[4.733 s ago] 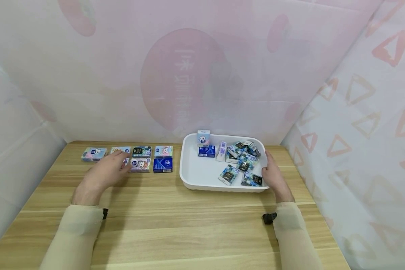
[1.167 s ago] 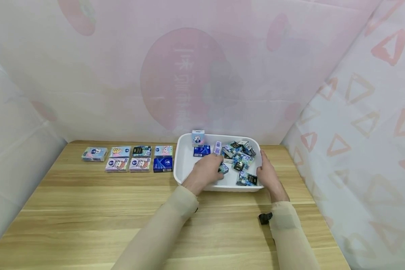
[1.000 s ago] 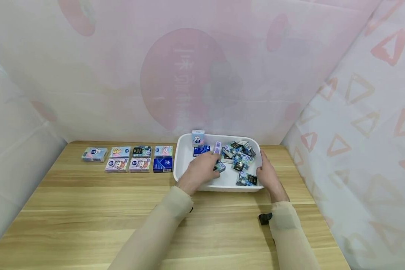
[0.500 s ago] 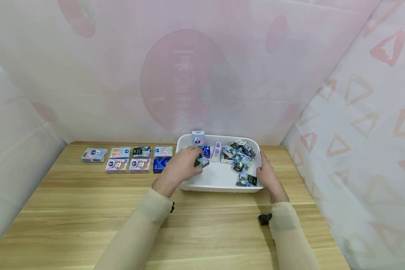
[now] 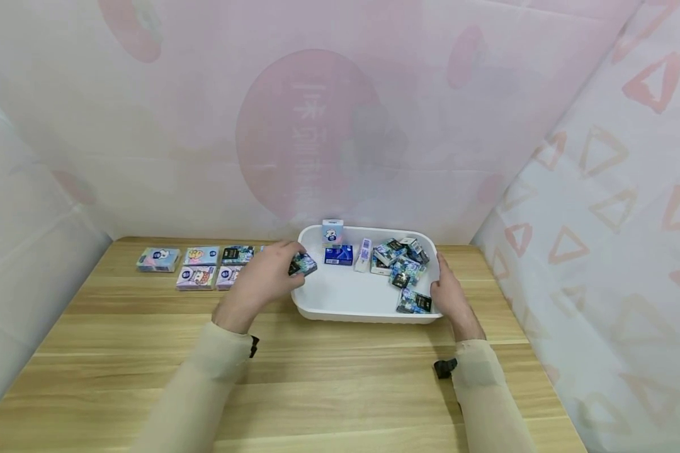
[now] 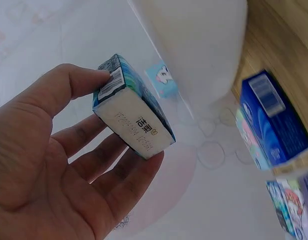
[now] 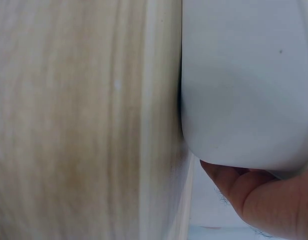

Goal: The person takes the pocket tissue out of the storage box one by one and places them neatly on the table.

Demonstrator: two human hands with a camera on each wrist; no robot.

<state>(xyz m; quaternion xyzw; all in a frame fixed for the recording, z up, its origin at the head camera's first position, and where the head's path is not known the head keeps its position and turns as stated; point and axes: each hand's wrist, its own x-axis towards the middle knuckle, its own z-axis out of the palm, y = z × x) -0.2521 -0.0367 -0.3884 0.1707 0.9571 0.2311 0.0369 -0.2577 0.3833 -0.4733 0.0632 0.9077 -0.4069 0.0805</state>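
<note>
With the left hand [image 5: 264,277] pinching a small blue-and-black, box-shaped tissue packet [image 5: 303,264] at the left rim of the white plastic tray [image 5: 348,293], whose right side the right hand [image 5: 452,294] grips, the step seems a carry outward, next calling for careful placement left of the tray.

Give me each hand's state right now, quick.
Left hand: holding a blue-and-black patterned pack between thumb and fingers.
Right hand: gripping the white tray at its right end.
</note>
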